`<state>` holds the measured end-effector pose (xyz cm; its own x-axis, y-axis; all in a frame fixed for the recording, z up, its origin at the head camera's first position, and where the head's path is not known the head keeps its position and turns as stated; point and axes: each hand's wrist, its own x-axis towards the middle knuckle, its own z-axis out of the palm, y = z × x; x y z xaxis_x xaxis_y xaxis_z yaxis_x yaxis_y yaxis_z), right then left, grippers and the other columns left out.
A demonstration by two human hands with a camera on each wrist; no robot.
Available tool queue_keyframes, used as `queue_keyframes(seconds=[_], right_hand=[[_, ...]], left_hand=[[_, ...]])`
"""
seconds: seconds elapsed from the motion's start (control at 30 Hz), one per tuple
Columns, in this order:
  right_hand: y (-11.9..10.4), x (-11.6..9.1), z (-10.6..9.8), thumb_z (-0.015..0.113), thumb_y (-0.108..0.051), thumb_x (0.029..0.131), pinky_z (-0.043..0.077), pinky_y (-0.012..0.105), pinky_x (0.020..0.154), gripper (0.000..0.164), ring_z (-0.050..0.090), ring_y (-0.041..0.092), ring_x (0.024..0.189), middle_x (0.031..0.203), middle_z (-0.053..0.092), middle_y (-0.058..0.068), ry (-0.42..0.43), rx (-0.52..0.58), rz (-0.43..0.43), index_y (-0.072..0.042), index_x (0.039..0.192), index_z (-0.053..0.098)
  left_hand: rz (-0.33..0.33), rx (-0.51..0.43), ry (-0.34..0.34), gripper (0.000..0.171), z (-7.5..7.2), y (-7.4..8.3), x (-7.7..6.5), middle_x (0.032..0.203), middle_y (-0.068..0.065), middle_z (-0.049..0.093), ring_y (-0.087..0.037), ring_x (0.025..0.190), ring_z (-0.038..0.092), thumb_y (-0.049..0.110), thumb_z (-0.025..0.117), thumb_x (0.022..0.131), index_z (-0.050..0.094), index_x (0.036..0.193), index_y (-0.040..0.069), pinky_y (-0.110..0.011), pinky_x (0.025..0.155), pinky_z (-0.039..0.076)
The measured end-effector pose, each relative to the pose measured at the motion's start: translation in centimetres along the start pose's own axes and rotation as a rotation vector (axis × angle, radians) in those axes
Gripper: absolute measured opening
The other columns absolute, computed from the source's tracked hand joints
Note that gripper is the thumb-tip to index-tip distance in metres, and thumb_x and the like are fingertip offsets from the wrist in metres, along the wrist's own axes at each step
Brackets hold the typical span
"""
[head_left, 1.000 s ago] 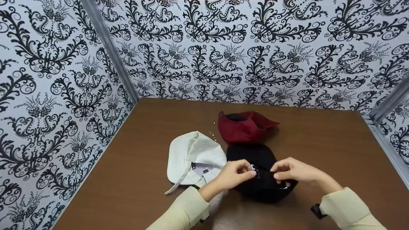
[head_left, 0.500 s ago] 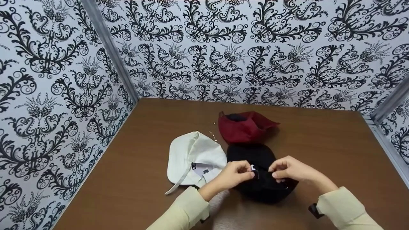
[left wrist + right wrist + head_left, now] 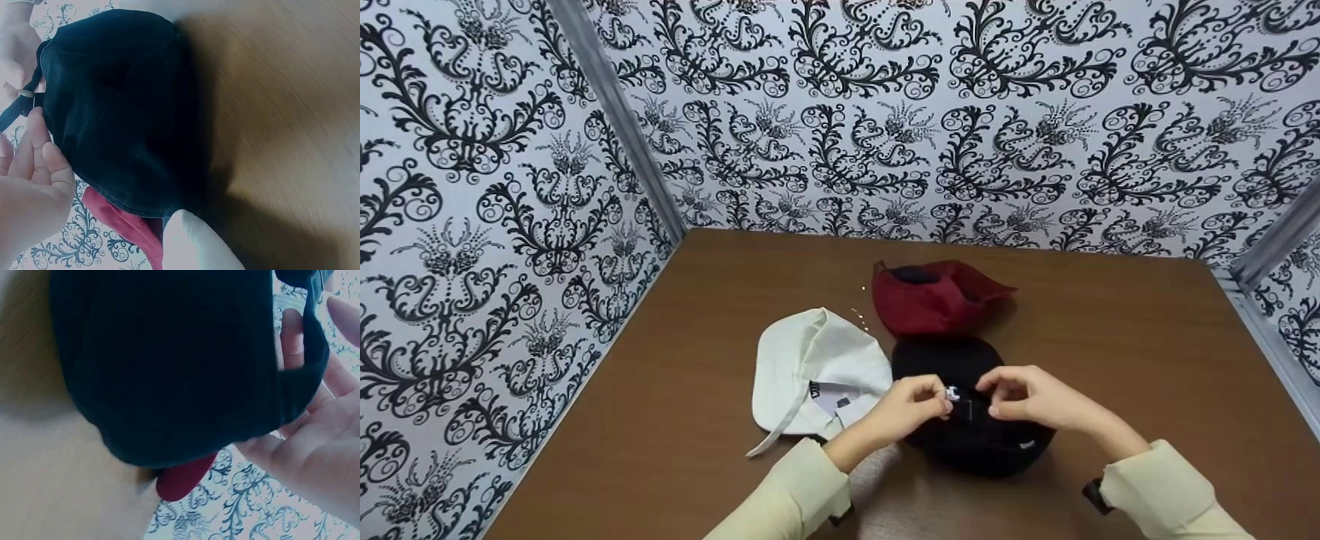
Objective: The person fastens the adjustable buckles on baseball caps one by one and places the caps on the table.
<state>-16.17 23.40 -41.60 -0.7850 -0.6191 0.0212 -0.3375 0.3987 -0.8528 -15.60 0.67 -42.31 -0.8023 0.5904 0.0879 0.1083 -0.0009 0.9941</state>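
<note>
A black cap (image 3: 990, 450) lies on the table with its back strap raised between the hands. In the head view my left hand (image 3: 911, 409) pinches the strap by its metal buckle (image 3: 26, 93); the loose strap end (image 3: 10, 114) sticks out past the buckle in the left wrist view. My right hand (image 3: 1035, 401) holds the strap on the other side, thumb and forefinger bent close to the buckle. From the right wrist view, fingers (image 3: 292, 337) pass behind the strap (image 3: 316, 354), which bows outward in a loop. The cap's brim (image 3: 945, 360) points away from me.
A cream cap (image 3: 787, 367) with a loose strap lies left of the black one, beside my left forearm. Behind the black cap sits a red cap (image 3: 922, 304). Patterned walls (image 3: 877, 150) border the brown table (image 3: 1125, 322) at the back and sides.
My right hand has slid left along the strap, closer to my left hand and the buckle. My left hand has barely moved. The cream and red caps stay put.
</note>
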Motion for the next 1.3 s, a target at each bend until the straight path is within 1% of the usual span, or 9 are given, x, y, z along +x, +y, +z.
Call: queue_keyframes(seconds=[0.1, 0.23, 0.37, 0.53, 0.7, 0.83, 0.97, 1.17, 1.3], right_hand=[[-0.5, 0.2, 0.7, 0.062, -0.016, 0.081, 0.044, 0.019, 0.067, 0.03, 0.052, -0.001, 0.073, 0.08, 0.06, 0.004, 0.017, -0.097, -0.017, 0.001, 0.105, 0.056], [-0.9, 0.6, 1.7, 0.063, -0.022, 0.08, 0.043, 0.02, 0.064, 0.029, 0.049, 0.0, 0.071, 0.083, 0.061, 0.002, 0.013, -0.188, -0.022, -0.008, 0.105, 0.057], [-0.9, 1.0, 2.3, 0.064, -0.021, 0.079, 0.043, 0.021, 0.062, 0.022, 0.049, 0.001, 0.07, 0.082, 0.061, 0.0, 0.026, -0.236, -0.035, -0.01, 0.098, 0.06], [-0.5, 1.0, 2.2, 0.065, -0.02, 0.077, 0.047, 0.025, 0.069, 0.016, 0.056, 0.005, 0.078, 0.083, 0.064, 0.001, 0.019, -0.266, -0.011, -0.012, 0.09, 0.061], [-0.1, 0.7, 1.6, 0.065, -0.022, 0.077, 0.046, 0.031, 0.078, 0.017, 0.059, 0.011, 0.088, 0.085, 0.066, 0.002, -0.02, -0.219, 0.046, -0.011, 0.089, 0.061], [0.1, 0.4, 1.1, 0.066, -0.024, 0.076, 0.044, 0.027, 0.076, 0.018, 0.057, 0.01, 0.086, 0.083, 0.066, -0.001, -0.046, -0.211, 0.059, -0.012, 0.088, 0.062], [0.3, 0.2, 0.6, 0.065, -0.021, 0.076, 0.044, 0.023, 0.07, 0.021, 0.054, 0.006, 0.079, 0.085, 0.064, 0.004, -0.068, -0.162, 0.045, -0.005, 0.091, 0.062], [0.8, 0.2, 0.2, 0.064, -0.013, 0.077, 0.042, 0.019, 0.06, 0.02, 0.048, -0.001, 0.066, 0.075, 0.057, -0.002, -0.108, -0.044, -0.002, 0.001, 0.091, 0.06], [0.7, 0.1, 0.1, 0.062, -0.01, 0.079, 0.043, 0.019, 0.053, 0.019, 0.049, -0.001, 0.058, 0.067, 0.055, -0.001, -0.146, 0.023, 0.012, 0.003, 0.091, 0.058]], left_hand=[[0.003, -0.029, -0.01, 0.014, 0.0, 0.2, -0.1, 0.075, 0.0, 0.05, -0.005, 0.071, 0.053, -0.006, 0.049, 0.081, 0.042, 0.078, -0.018, -0.018, 0.07, 0.047], [0.018, -0.003, 0.008, 0.018, 0.1, 0.2, -0.1, 0.073, -0.001, 0.05, -0.007, 0.069, 0.052, -0.001, 0.052, 0.083, 0.045, 0.08, -0.017, -0.018, 0.068, 0.045], [0.023, 0.031, 0.029, 0.018, 0.1, 0.1, 0.0, 0.069, 0.0, 0.049, -0.011, 0.066, 0.052, 0.003, 0.054, 0.083, 0.048, 0.079, -0.015, -0.02, 0.066, 0.045], [0.022, 0.04, 0.061, 0.018, 0.0, 0.0, 0.1, 0.068, -0.006, 0.052, -0.009, 0.063, 0.052, 0.002, 0.054, 0.082, 0.049, 0.079, -0.015, -0.019, 0.066, 0.045], [0.033, 0.042, 0.088, 0.016, -0.2, -0.1, 0.1, 0.072, -0.021, 0.053, -0.004, 0.061, 0.051, 0.0, 0.053, 0.081, 0.05, 0.078, -0.015, -0.015, 0.065, 0.042], [0.011, 0.017, 0.082, 0.017, -0.5, -0.3, 0.1, 0.068, -0.009, 0.053, -0.004, 0.061, 0.051, 0.0, 0.053, 0.081, 0.049, 0.079, -0.016, -0.016, 0.062, 0.042], [-0.019, 0.002, 0.095, 0.02, -0.7, -0.3, 0.2, 0.063, 0.003, 0.05, -0.004, 0.06, 0.051, 0.001, 0.054, 0.08, 0.048, 0.08, -0.017, -0.017, 0.058, 0.038], [-0.028, -0.002, 0.101, 0.02, -0.8, -0.2, 0.1, 0.061, 0.003, 0.049, -0.003, 0.058, 0.049, 0.001, 0.053, 0.079, 0.048, 0.081, -0.018, -0.017, 0.057, 0.036], [-0.037, -0.035, 0.101, 0.021, -0.8, -0.3, 0.2, 0.063, 0.004, 0.051, -0.003, 0.058, 0.05, 0.0, 0.053, 0.078, 0.047, 0.083, -0.019, -0.017, 0.057, 0.037]])
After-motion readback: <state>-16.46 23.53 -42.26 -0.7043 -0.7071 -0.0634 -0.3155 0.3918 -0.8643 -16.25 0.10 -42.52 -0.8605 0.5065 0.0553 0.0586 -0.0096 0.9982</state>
